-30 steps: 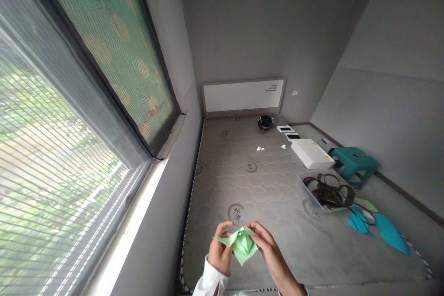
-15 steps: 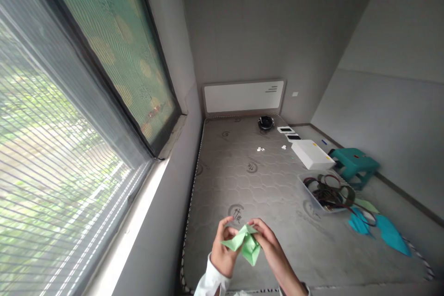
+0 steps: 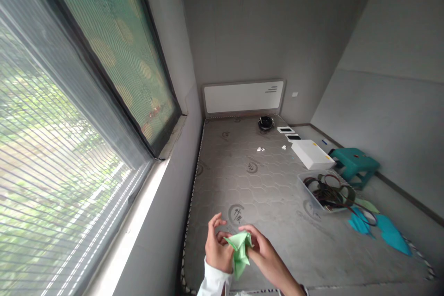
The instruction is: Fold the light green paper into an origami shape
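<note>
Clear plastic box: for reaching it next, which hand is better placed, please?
Probably the right hand: it is nearer to the clear plastic box, which lies on its side. The left hand is farther away, across the green paper that both hands touch.

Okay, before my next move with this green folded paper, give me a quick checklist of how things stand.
1. Right hand holding the green paper: ok.
2. Left hand at the paper's left side: ok.
3. Left hand's pinch firm: cannot tell, its grip is partly hidden.
4. All folds in sight: not ok, fingers cover some of the paper.
5. Blue pieces apart from both hands: ok, they lie off to the right.
6. Clear box apart from both hands: ok, also to the right.
</note>
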`<state>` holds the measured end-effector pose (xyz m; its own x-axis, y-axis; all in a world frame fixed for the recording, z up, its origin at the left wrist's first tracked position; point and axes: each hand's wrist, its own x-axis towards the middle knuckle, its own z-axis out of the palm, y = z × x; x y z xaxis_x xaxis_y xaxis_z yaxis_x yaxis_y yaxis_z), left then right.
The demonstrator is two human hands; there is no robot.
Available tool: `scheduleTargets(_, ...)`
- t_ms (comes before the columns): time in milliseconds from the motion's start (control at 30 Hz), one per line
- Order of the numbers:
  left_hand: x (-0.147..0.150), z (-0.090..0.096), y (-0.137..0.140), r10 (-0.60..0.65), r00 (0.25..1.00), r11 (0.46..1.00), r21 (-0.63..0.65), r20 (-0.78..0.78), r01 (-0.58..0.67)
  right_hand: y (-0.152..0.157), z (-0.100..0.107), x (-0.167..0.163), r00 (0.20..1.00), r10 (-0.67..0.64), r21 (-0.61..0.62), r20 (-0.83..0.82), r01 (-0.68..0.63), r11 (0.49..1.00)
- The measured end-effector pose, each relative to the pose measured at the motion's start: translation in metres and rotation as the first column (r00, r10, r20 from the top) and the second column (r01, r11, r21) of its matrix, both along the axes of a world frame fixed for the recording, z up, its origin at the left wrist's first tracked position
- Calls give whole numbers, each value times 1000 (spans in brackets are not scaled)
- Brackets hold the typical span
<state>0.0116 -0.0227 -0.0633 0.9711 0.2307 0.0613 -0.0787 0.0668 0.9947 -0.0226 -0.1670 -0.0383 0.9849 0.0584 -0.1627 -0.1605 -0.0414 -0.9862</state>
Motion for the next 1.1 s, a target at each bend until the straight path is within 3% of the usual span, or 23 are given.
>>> scheduleTargets(167, -2, -6, -1, -101, 995, 995, 16, -23, 102, -1, 15, -2, 996, -10, -112, 86, 20, 993)
scheduleTargets(367, -4, -9, -8, -124, 991, 992, -30, -41, 123, -1, 6, 4, 987, -133, -76, 91, 140, 987)
scheduleTargets(567, -1, -13, -3, -118, 991, 975, 182, -62, 128, -9, -5, 6, 973, -225, -46, 45, 227, 973)
scheduleTargets(700, -1, -16, -1, -199, 979, 964, 174, -32, 202, -11, -8, 7, 958, -282, -40, 48, 284, 958)
scheduleTargets(867, -3, -13, -1, -284, 955, 916, 273, -83, 295, -10, -14, 6, 934, -347, -41, 84, 351, 936)
scheduleTargets(1100, -3, -1, 0, -220, 969, 911, 331, -110, 244, -9, -16, 5, 940, -330, -68, 86, 336, 939)
